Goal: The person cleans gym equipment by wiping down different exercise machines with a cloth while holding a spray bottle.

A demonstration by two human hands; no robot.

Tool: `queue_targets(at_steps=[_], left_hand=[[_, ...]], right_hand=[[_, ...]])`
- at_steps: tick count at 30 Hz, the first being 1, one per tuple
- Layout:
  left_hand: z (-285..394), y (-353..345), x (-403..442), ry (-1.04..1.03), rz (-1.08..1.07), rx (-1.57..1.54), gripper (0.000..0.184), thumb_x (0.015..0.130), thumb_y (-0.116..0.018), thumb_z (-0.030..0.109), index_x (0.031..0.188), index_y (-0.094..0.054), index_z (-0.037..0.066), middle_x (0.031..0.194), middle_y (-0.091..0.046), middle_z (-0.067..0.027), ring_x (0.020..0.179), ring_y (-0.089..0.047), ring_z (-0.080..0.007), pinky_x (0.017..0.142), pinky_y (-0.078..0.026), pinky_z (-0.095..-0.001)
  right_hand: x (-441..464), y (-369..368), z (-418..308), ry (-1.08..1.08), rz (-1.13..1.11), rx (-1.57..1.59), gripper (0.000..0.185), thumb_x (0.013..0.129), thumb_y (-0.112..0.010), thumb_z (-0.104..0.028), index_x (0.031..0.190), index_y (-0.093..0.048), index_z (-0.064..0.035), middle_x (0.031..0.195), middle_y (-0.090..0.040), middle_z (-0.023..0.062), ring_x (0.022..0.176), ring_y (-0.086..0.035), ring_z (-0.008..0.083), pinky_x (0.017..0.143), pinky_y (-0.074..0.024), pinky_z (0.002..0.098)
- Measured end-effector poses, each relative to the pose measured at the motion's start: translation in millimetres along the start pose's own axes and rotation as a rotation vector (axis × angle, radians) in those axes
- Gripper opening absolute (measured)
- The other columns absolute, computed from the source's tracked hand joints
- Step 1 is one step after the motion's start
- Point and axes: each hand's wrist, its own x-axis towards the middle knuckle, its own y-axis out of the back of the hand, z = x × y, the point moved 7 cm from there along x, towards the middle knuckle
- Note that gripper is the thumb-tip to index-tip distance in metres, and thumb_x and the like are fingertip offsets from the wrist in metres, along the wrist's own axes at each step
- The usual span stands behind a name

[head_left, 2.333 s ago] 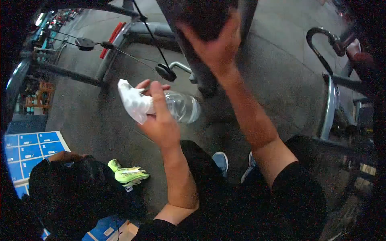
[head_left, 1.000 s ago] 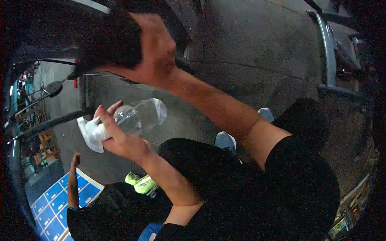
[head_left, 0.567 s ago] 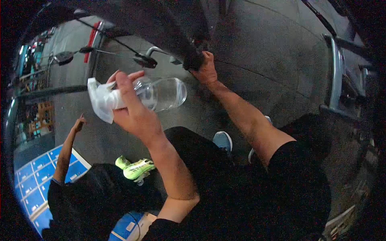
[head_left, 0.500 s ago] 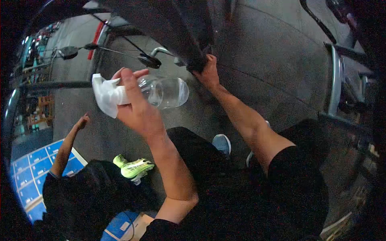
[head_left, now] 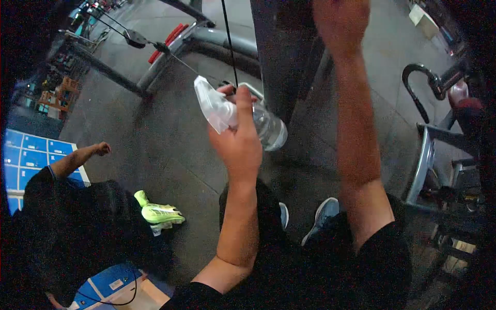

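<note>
A clear spray bottle point(head_left: 272, 132) with a white trigger head lies sideways in my left hand point(head_left: 238, 139). My fingers wrap round its neck, and the nozzle points to the upper left. Up at the top edge, my right hand point(head_left: 343, 26) is raised beside a tall dark panel point(head_left: 287, 46) of a gym machine. It is smeared and partly cut off, so its fingers and anything in them cannot be made out. Behind the bottle runs a thin black cable point(head_left: 229, 36) with a metal handle partly hidden.
Another person in black point(head_left: 98, 222), wearing yellow-green shoes point(head_left: 161, 213), is close on my left. Blue lockers point(head_left: 36, 155) stand beyond. Machine frames rise at right point(head_left: 421, 165) and upper left point(head_left: 219, 39). A pulley point(head_left: 135, 39) hangs on a cable.
My right hand has left the dark part's lower end and moved up and right. The spray bottle in my left hand now appears further right. The camera view has shifted.
</note>
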Motion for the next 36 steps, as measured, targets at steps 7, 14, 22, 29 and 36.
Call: queue_targets(at_steps=[7,14,22,29,36], left_hand=[[2,18,6,0.015,0.132,-0.057,0.035,0.1,-0.067,0.02,0.122,-0.052,-0.002,0.094,-0.067,-0.0062,0.085,-0.065,-0.011,0.076,-0.051,-0.0257],[9,6,-3,0.021,0.176,-0.092,0.036,0.099,-0.067,0.023,0.122,-0.052,-0.001,0.094,-0.065,-0.0078,0.085,-0.063,-0.0126,0.076,-0.05,-0.028],[14,-1,-9,0.012,0.203,-0.112,0.04,0.099,-0.069,0.025,0.122,-0.051,-0.001,0.094,-0.061,-0.0061,0.082,-0.058,-0.0102,0.071,-0.048,-0.0248],[25,10,-10,-0.038,0.252,-0.133,0.036,0.1,-0.066,0.023,0.121,-0.051,-0.002,0.091,-0.066,-0.0062,0.081,-0.059,-0.0087,0.072,-0.047,-0.0236],[26,28,-4,-0.05,0.288,-0.056,0.03,0.1,-0.066,0.025,0.113,-0.054,0.0,0.089,-0.067,-0.0066,0.079,-0.061,-0.0093,0.071,-0.047,-0.0235]], right_hand=[[-119,-56,17,0.26,-0.483,-0.909,0.072,0.083,-0.072,-0.021,0.148,-0.044,-0.0072,0.143,-0.05,0.0281,0.13,-0.05,0.042,0.113,-0.035,0.0523],[-258,-56,81,0.379,-1.203,-0.856,0.042,0.096,-0.047,-0.017,0.134,-0.056,-0.0036,0.131,-0.059,0.0231,0.113,-0.065,0.0307,0.099,-0.0505,0.0433],[-32,-94,-16,0.532,-0.965,-0.99,0.047,0.089,-0.063,-0.034,0.119,-0.062,0.0018,0.101,-0.069,0.0204,0.092,-0.07,0.0363,0.084,-0.0562,0.0477],[-94,-147,42,0.773,-1.057,-1.207,0.028,0.081,-0.068,-0.024,0.093,-0.076,0.0002,0.106,-0.071,0.0175,0.104,-0.064,0.0319,0.091,-0.0475,0.0422],[-199,-169,104,0.731,-1.273,-1.165,0.029,0.084,-0.064,-0.024,0.094,-0.075,-0.0002,0.11,-0.069,0.0182,0.108,-0.062,0.0311,0.093,-0.0468,0.0403]])
